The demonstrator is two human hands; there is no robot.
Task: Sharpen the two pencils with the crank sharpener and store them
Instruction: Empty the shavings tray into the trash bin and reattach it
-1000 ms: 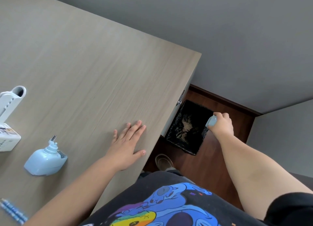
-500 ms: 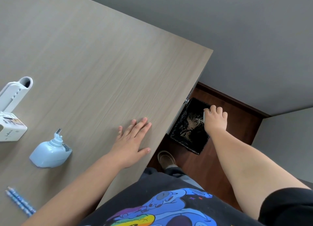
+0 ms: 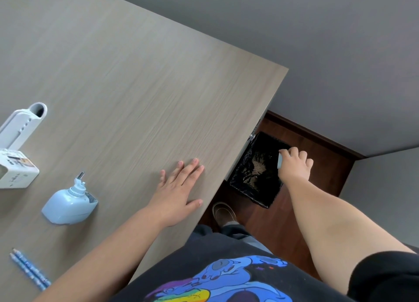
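Observation:
The pale blue crank sharpener (image 3: 69, 204) lies on its side on the wooden desk (image 3: 140, 79), its shavings drawer out. Two blue pencils (image 3: 29, 269) lie side by side near the desk's front left edge. My left hand (image 3: 179, 193) rests flat and open on the desk close to its right edge. My right hand (image 3: 294, 165) reaches off the desk and is shut on the sharpener's pale blue shavings drawer (image 3: 280, 161), held over a black-lined waste bin (image 3: 254, 177) on the floor.
A white pen holder (image 3: 17, 163) with a tall slotted tube stands at the desk's left edge. Below the desk edge are a dark wooden floor, my shoe (image 3: 223, 212) and grey walls meeting in a corner.
My right hand has turned over above the bin, tipping the shavings drawer. The view has shifted slightly, so more of the pencils shows. My left hand stays flat.

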